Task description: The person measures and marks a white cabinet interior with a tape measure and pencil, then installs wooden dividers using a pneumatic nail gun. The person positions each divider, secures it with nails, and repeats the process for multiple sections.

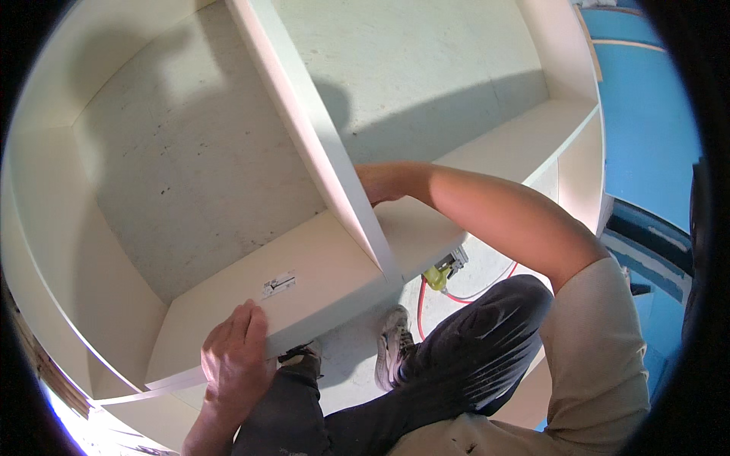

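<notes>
My left hand (237, 351) is closed over the near edge of a white board (323, 277), its fingers lying together on the board's face beside a small printed label (278, 284). The board forms the near side of a large white cabinet frame (46, 258). A white divider (315, 137) runs from the far side of the frame to this board. My right forearm reaches over the near side, and my right hand (384, 185) is against the divider's right side. Its fingers are mostly hidden behind the divider, so their grip does not show.
A yellow-green air tool (437, 276) lies on the floor beyond the board, with a red hose (421, 311) running from it. My shoes (393, 346) stand close to the frame. Blue sheets (646, 121) lie at the right. Shadows fall across the pale floor inside the frame.
</notes>
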### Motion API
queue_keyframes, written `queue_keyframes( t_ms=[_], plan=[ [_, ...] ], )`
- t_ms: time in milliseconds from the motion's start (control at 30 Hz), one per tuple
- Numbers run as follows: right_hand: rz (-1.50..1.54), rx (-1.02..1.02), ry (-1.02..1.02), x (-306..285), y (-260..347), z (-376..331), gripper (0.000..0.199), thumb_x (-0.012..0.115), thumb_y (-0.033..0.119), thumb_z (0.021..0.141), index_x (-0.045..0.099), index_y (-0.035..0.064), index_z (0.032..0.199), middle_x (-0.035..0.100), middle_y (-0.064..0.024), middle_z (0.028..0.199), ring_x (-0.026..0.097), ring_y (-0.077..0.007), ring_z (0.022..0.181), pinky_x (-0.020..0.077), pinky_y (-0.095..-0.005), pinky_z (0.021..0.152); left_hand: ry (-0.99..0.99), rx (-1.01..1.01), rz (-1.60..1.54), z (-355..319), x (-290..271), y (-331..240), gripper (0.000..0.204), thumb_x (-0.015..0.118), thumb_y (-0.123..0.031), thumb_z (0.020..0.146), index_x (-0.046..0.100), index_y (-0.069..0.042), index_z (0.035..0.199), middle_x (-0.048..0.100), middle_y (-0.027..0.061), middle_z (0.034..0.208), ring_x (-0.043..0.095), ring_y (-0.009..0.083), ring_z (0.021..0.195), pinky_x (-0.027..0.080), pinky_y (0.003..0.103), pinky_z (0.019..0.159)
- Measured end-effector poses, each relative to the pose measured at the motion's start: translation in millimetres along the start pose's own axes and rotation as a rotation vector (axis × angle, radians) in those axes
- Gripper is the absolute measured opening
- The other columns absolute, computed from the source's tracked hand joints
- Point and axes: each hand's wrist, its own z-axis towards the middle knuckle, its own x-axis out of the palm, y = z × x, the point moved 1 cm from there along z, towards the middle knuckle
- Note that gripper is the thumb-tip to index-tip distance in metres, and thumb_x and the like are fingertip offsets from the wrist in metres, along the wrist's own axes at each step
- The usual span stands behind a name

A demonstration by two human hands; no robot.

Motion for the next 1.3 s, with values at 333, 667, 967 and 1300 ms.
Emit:
queue_keyframes(
  t_ms=[333,667,967,1300],
  plan=[
    [-0.475,-0.325,-0.43,-49,64,-141,0.025,0.055,0.024,0.097,0.065,0.002,0.104,0.07,-0.0097,0.087,0.067,-0.0175,0.087,0.0524,-0.0312,0.072,-0.011,0.034,0.05,0,7,-2,0.052,0.073,-0.003,0.069,0.058,0.002,0.118,0.068,0.0232,0.112,0.07,0.0395,0.095,0.057,0.044,0.081],
    [-0.534,-0.16,-0.505,51,-274,-218,0.028,0.069,0.026,0.089,0.066,-0.0006,0.093,0.069,-0.0192,0.09,0.069,-0.0303,0.085,0.0541,-0.0439,0.073,-0.061,0.09,0.117,-3,13,0,0.058,0.081,-0.005,0.067,0.059,-0.001,0.121,0.07,0.0218,0.107,0.071,0.0375,0.092,0.058,0.043,0.078],
    [-0.743,-0.067,-0.808,109,-301,-124,0.042,0.074,0.025,0.073,0.056,-0.0024,0.099,0.066,-0.0216,0.096,0.065,-0.0377,0.098,0.0481,-0.0516,0.085,-0.037,0.032,0.095,-8,13,3,0.063,0.082,-0.003,0.064,0.059,-0.003,0.123,0.07,0.0211,0.105,0.07,0.0395,0.091,0.056,0.045,0.081],
    [-0.687,-0.132,-0.401,86,-262,-152,0.038,0.068,0.021,0.08,0.055,-0.0015,0.108,0.067,-0.0241,0.082,0.068,-0.0444,0.079,0.054,-0.0515,0.067,-0.055,-0.017,0.107,-14,17,2,0.057,0.081,-0.003,0.068,0.062,-0.004,0.122,0.071,0.0198,0.103,0.071,0.0375,0.091,0.056,0.044,0.078]
  ],
)
